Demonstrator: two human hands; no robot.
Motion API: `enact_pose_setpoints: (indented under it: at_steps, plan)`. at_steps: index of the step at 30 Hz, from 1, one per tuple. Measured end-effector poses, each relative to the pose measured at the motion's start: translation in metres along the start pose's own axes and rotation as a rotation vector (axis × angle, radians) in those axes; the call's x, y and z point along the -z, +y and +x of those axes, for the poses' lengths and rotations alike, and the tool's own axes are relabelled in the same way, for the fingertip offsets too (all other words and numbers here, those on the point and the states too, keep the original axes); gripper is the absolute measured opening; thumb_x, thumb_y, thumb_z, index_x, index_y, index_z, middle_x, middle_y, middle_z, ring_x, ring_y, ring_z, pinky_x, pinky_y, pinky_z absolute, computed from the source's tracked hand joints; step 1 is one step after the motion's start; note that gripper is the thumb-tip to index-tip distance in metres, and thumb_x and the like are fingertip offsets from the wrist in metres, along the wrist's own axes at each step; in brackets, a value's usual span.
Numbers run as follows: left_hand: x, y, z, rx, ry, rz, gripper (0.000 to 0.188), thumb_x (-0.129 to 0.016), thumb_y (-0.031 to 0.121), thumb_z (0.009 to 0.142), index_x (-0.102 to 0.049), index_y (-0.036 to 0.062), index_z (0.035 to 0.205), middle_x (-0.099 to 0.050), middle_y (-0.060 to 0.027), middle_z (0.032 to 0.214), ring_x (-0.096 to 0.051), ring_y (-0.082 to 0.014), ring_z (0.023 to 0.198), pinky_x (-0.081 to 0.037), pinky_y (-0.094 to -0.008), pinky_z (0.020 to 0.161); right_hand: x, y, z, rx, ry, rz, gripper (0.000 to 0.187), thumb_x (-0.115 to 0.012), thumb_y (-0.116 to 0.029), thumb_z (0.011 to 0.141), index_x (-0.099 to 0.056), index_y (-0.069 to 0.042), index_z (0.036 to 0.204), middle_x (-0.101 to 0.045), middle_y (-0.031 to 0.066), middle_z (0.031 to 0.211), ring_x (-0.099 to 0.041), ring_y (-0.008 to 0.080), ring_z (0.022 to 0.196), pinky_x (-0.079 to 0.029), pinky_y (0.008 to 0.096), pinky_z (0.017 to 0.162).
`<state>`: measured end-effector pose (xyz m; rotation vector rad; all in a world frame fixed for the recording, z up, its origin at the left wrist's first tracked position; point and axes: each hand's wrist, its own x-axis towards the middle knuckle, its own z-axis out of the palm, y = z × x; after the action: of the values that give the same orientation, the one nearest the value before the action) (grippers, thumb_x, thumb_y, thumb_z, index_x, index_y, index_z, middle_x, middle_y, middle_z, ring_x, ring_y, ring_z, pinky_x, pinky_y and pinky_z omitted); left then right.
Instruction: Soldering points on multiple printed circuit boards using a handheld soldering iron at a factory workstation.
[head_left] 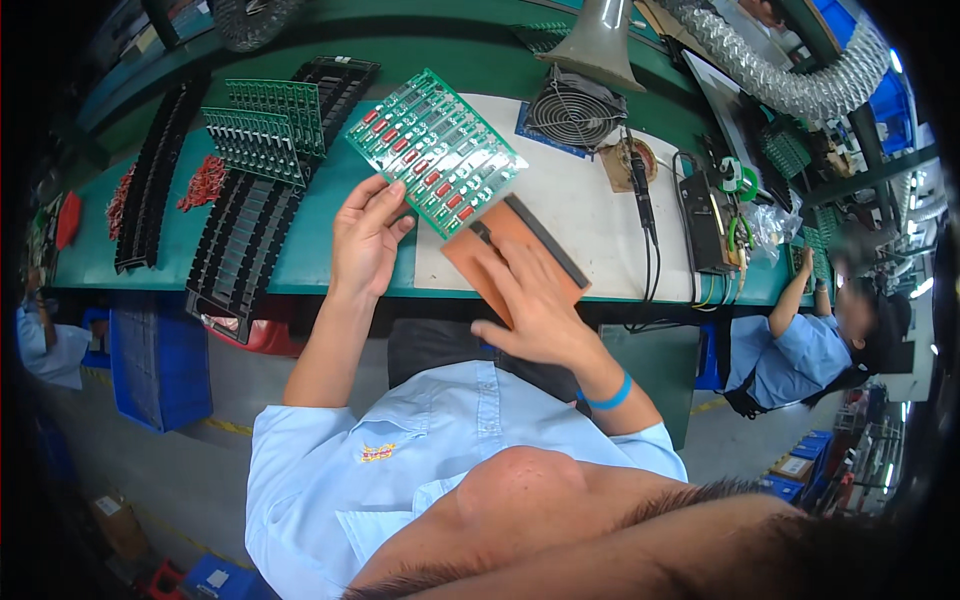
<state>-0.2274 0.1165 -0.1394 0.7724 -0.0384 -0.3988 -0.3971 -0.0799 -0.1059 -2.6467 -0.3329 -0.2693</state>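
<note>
My left hand (368, 235) pinches the lower left edge of a green circuit board panel (412, 128), thumb on top. The panel is tilted above the bench, with rows of red and dark parts on its face and a glossy glare at its right end. My right hand (535, 305) rests over a flat orange-brown board (467, 262), fingers stretched across it and thumb spread off its near edge. A dark bar (548, 240) runs along that board's far side. Close to the fingertips is a small dark piece I cannot make out. The board reaches past the bench's front edge.
Black slotted racks (232, 235) stand at left, with upright circuit boards (255, 142) and red parts (203, 184). Farther back are a fan (575, 112) and funnel duct (603, 45). A soldering iron (641, 190) and black station (708, 225) sit right. A co-worker (800, 340) works beyond.
</note>
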Motion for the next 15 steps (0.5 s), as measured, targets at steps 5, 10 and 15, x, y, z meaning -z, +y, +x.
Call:
enact_pose_setpoints:
  at_steps: [5, 10, 15]
  plan:
    - [-0.004, -0.015, 0.016, -0.041, 0.038, 0.055, 0.027, -0.073, 0.005, 0.101, -0.066, -0.0002, 0.126, -0.075, -0.0107, 0.107, -0.069, -0.0121, 0.089, -0.055, -0.0251, 0.075, 0.01, -0.018, -0.041, -0.087, 0.088, -0.042, 0.066, -0.066, 0.008, 0.082, -0.055, 0.001, 0.146, -0.053, 0.0262, 0.153, -0.059, 0.0425, 0.133, -0.053, 0.0421, 0.106]
    - [-0.01, -0.02, 0.009, -0.093, -0.006, 0.129, 0.026, -0.073, 0.004, 0.101, -0.066, -0.0026, 0.124, -0.075, -0.011, 0.105, -0.069, -0.0117, 0.087, -0.055, -0.0241, 0.075, 0.104, -0.016, -0.052, -0.001, 0.323, 0.026, 0.038, -0.069, 0.005, 0.09, -0.068, 0.005, 0.128, -0.069, 0.0202, 0.127, -0.07, 0.0309, 0.113, -0.056, 0.031, 0.092]
    - [-0.023, -0.029, -0.014, -0.028, -0.153, 0.329, 0.025, -0.073, 0.003, 0.1, -0.067, -0.0041, 0.123, -0.075, -0.0112, 0.104, -0.069, -0.0117, 0.087, -0.056, -0.0232, 0.074, 0.095, 0.033, -0.053, -0.408, 0.676, 0.824, 0.048, -0.068, 0.002, 0.098, -0.054, 0.007, 0.144, -0.069, 0.02, 0.132, -0.068, 0.0194, 0.111, -0.054, 0.0275, 0.092]
